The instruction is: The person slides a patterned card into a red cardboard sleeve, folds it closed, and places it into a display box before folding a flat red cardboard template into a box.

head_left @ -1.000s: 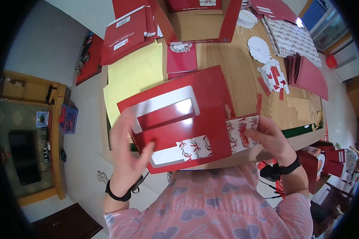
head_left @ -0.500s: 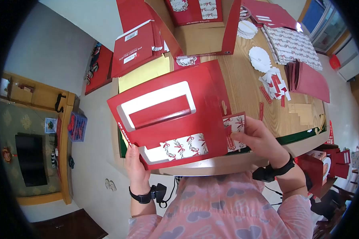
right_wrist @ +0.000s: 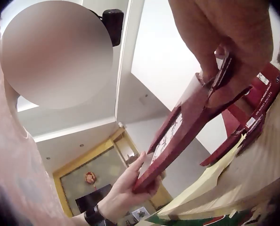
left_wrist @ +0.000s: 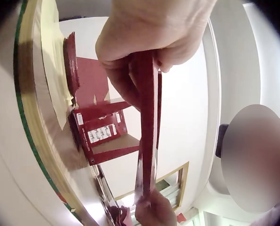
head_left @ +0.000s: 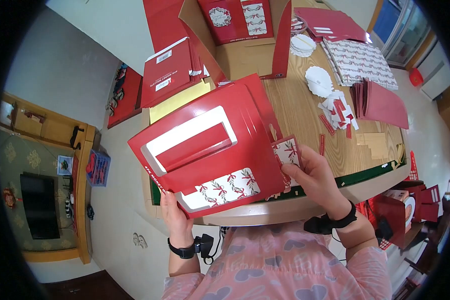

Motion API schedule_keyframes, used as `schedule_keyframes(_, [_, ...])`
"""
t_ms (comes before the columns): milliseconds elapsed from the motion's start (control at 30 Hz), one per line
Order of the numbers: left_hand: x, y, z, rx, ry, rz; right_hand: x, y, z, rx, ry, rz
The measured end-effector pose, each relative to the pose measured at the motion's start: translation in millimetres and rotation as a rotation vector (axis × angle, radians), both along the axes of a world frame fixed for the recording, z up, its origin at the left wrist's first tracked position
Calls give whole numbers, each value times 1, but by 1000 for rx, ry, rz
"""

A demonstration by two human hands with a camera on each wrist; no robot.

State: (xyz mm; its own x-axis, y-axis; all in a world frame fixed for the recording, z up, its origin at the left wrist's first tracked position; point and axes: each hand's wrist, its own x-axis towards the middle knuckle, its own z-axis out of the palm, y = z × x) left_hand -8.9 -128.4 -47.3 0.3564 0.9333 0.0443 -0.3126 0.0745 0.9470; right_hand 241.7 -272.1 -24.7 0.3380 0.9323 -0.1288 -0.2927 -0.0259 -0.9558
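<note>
My left hand grips the lower left corner of a flat red cardboard sleeve printed "4PK MONEY W…". The sleeve has two cut-out windows; white paper with a leaf-and-red-bow pattern shows through the lower one. At its right end my right hand pinches a small card wallet with the same pattern and a red strip, thumb on top. Part of that wallet is inside the sleeve's end. Seen edge-on in the left wrist view, the thin sleeve runs between both hands. The right wrist view shows the left hand around the far corner.
Behind the sleeve stands an open red display box. Red packs lie on yellow sheets at the left. To the right are scalloped white tags, red-and-white strips, patterned sheets and dark red folders.
My left hand has come down from over the sleeve's front to grip its lower left corner. The right hand has moved left, and the wallet is further inside the sleeve.
</note>
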Motion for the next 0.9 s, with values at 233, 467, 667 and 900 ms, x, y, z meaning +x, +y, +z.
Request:
schedule_keyframes(233, [-1,3,-2,18,63,19,9,-5,4,-47,-64,126])
schedule_keyframes(467, [0,3,-4,-9,50,24,14,-7,10,-84,40,190])
schedule_keyframes(667, [6,-1,-6,-34,23,17,7,-5,-4,-153,-178,81])
schedule_keyframes(900, [2,4,-12,-36,13,-30,9,-3,8,-156,48,92])
